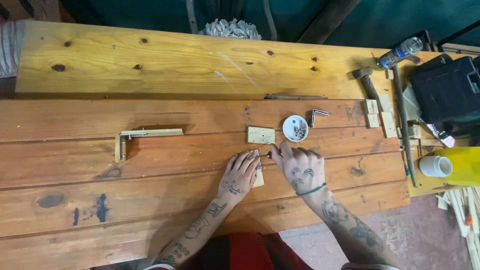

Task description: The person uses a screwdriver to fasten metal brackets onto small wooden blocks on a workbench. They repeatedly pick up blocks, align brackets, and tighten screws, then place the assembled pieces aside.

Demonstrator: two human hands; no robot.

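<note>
The left hand (pixel 241 171) presses a small pale wooden block (pixel 259 178) flat on the reddish plank surface (pixel 150 165), fingers closed over it. The right hand (pixel 300 167) pinches a short dark-handled tool (pixel 269 155) at the block's upper edge. Steady pressure keeps it square.

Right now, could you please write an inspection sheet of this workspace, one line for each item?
Surface: reddish plank bench; a pale knotty board lies along its far side.
Job's things: small wood block under the left hand; the right hand holds a dark-tipped tool beside it.
Clutter: second wood block, white dish of screws, metal bracket, L-shaped wooden piece, hammer, bottle, black case, yellow container.
Fingers: both hands bent down onto the work.
Cables: nothing seen.
Surroundings: wood shavings beyond the bench.
</note>
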